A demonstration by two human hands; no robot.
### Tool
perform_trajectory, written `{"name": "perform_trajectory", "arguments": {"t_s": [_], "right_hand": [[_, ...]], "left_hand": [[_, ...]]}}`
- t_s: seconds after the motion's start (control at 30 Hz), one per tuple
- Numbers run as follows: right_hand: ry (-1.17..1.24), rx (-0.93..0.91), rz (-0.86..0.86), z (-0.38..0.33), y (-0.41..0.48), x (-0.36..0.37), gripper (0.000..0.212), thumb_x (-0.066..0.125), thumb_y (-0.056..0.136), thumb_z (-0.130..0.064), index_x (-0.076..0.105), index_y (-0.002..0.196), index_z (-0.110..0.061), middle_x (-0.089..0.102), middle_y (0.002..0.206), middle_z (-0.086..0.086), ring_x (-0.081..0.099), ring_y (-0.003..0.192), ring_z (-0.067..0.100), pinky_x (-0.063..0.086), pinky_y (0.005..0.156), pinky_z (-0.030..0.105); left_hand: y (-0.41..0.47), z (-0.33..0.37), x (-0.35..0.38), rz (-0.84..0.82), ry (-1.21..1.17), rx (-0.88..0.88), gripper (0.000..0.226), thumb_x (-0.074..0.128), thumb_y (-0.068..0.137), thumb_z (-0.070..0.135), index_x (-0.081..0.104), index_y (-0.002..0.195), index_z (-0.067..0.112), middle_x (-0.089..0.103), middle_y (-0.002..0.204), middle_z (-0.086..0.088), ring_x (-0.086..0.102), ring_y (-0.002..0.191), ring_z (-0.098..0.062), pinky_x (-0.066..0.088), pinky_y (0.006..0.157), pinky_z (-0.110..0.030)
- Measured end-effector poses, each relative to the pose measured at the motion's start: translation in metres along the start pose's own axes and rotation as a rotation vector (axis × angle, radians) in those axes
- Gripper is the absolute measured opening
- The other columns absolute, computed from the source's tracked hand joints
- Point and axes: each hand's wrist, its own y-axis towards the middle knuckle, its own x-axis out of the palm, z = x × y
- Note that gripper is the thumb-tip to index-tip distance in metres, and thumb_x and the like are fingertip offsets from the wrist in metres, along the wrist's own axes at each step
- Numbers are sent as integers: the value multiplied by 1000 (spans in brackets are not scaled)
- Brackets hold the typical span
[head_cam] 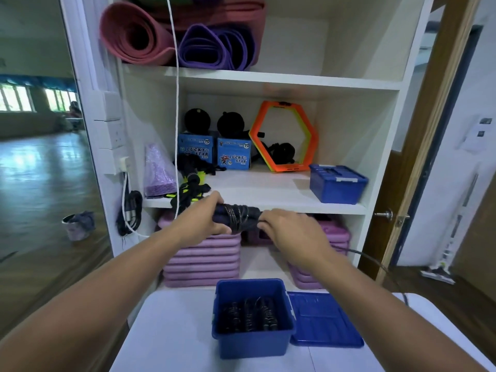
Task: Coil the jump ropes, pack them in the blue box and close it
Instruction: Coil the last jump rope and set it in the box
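Observation:
I hold a dark jump rope [239, 217] in the air in front of the shelf, its cord wound round the purple handles. My left hand [204, 218] grips the left end of the bundle. My right hand [284, 226] pinches the cord at the right end; the loose cord [375, 260] trails off under my right forearm. Below, an open blue box [252, 342] stands on the white table [166, 334] with several coiled ropes [249, 316] inside. Its blue lid [324, 320] lies flat on the table right beside it.
A white shelf unit [268, 189] stands behind the table. Its middle shelf carries a closed blue box [336, 183], an orange hexagon ring [284, 136], two blue cartons [233, 154] and tangled black and yellow ropes [192, 189]. Purple step pads [204, 256] are stacked below. An open door [418, 146] is at right.

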Motion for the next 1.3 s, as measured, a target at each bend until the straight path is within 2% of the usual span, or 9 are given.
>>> {"name": "perform_trajectory", "arguments": {"t_s": [0.13,0.27,0.33,0.53,0.67,0.83,1.0,1.13,1.3], "right_hand": [[-86,-45,99,9,17,-23,33,35,103,-47,60,112,-28,64,110,-6,62,97,26,38,68,33],[-36,-101,149,28,32,-33,34,51,95,-54,71,103,-28,69,97,-8,61,89,18,35,63,31],[158,-63,153,38,37,-37,34,63,83,-59,76,89,-28,71,82,-9,60,77,11,42,60,33],[723,24,39,45,46,-45,14,84,73,-31,79,74,-18,68,63,-6,46,56,3,37,57,24],[996,121,-22,45,45,-33,11,75,82,-11,72,71,-13,64,55,-10,53,53,1,42,54,15],[1344,438,-55,29,10,16,39,42,95,14,54,69,-13,60,59,-9,55,55,5,46,55,17],[1322,390,-82,4,2,58,27,49,103,-19,71,86,-22,47,60,-2,31,44,8,27,44,24],[1015,208,-177,3,-7,66,21,49,103,-29,67,105,-19,48,62,-11,39,50,-1,34,52,18],[594,56,-234,12,-6,50,24,46,102,-38,55,93,-19,57,71,5,44,62,13,34,58,33]], "left_hand": [[-13,15,10,-178,17,146,56,82,78,33,38,113,30,62,116,5,64,102,-16,52,92,-45],[-30,41,6,-264,-7,268,49,74,85,21,36,116,25,59,111,11,61,97,-4,52,89,-31],[-37,50,-1,-287,-58,288,48,72,86,15,35,116,23,60,108,15,62,96,0,52,86,-23],[-53,63,-19,-337,-365,320,50,69,86,0,39,117,25,67,116,-3,70,101,-17,57,91,-39],[-60,67,-27,-224,-607,314,49,71,84,-10,47,123,8,69,106,5,69,94,-13,54,84,-24],[-58,62,-20,-43,-691,279,48,81,78,5,58,118,20,70,103,7,71,94,-16,55,83,-24],[-43,48,-13,175,-660,195,51,87,75,17,58,116,26,71,105,2,69,99,-19,57,93,-41],[-27,29,-17,377,-361,111,51,85,76,29,53,115,37,69,104,11,68,90,-14,56,86,-38],[-12,6,-19,382,-80,22,50,81,82,25,50,121,23,63,110,4,61,91,-17,43,75,-26]]}}
